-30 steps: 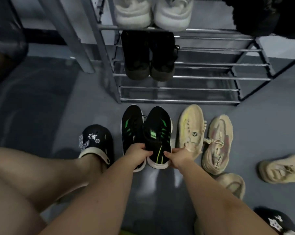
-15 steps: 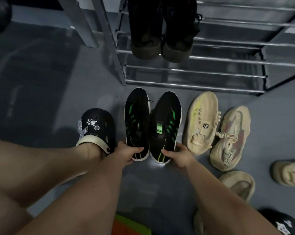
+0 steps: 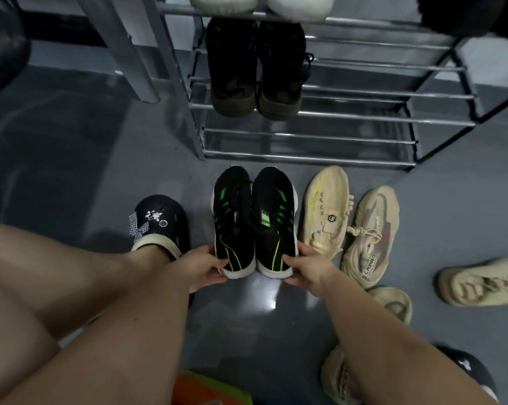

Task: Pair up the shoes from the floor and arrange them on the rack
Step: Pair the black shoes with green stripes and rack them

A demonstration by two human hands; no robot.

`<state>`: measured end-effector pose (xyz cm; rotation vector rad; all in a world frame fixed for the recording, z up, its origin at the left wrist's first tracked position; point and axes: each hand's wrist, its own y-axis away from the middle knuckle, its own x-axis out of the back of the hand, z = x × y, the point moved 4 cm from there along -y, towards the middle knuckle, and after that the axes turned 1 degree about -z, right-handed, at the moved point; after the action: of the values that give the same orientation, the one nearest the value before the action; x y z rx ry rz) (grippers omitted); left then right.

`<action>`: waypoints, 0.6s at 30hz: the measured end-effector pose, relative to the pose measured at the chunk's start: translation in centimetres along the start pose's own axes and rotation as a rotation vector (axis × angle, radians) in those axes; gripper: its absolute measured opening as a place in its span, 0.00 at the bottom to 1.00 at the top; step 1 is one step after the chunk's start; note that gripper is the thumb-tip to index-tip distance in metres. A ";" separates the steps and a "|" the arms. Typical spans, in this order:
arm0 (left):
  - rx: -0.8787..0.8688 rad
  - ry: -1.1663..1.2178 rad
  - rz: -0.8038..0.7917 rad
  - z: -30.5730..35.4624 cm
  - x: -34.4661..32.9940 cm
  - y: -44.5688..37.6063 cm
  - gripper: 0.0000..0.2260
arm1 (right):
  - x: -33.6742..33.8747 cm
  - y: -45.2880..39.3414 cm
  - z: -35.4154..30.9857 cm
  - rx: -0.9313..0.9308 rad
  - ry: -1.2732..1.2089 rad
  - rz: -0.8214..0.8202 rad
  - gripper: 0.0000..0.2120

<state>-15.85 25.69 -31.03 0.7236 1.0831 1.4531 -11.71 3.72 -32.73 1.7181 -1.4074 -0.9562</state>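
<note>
Two black sneakers with green stripes sit side by side, toes pointing at the metal shoe rack (image 3: 334, 114). My left hand (image 3: 204, 266) grips the heel of the left black sneaker (image 3: 232, 217). My right hand (image 3: 305, 266) grips the heel of the right black sneaker (image 3: 273, 217). On the rack's middle shelf stands a dark pair of shoes (image 3: 255, 68). A white pair (image 3: 264, 2) sits on the shelf above. Whether the sneakers rest on the floor or hang just above it, I cannot tell.
Several beige sneakers lie on the grey floor to the right: one (image 3: 326, 211) beside the black pair, another (image 3: 369, 235) next to it, one (image 3: 480, 283) at far right. My foot wears a black clog (image 3: 159, 223) on the left. The rack's bottom shelf (image 3: 305, 147) holds nothing.
The two black sneakers have been drawn tight together with heels aligned. My hands have shifted to the outer heels. My view has tilted up, so more of the rack shows.
</note>
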 end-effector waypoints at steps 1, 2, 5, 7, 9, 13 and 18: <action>-0.005 -0.002 -0.007 0.1 -0.2 0.4 0.20 | 0.2 0.6 0.0 0.004 -0.008 -0.010 0.21; -0.007 -0.002 -0.011 0.2 -0.5 1.0 0.20 | 0.4 1.2 0.1 0.011 -0.019 -0.024 0.21; -0.025 0.010 -0.039 0.2 -1.4 2.5 0.21 | 1.1 3.4 0.2 0.027 -0.067 -0.044 0.19; -0.043 0.012 -0.064 0.3 -2.2 3.3 0.22 | 1.7 5.2 -0.2 0.039 -0.122 -0.052 0.16; -0.073 -0.002 -0.094 0.7 -3.2 3.9 0.22 | 2.6 6.7 -0.5 0.058 -0.162 -0.047 0.16; -0.131 -0.118 -0.159 1.7 -6.0 5.0 0.22 | 4.7 9.3 -0.1 0.116 -0.196 -0.014 0.19; -0.180 -0.212 -0.223 3.6 -9.7 7.0 0.23 | 7.4 12.8 0.0 0.167 -0.276 0.042 0.19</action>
<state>-13.73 17.36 -21.96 0.5931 0.8301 1.2350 -16.66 -5.56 -22.32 1.7168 -1.7379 -1.1116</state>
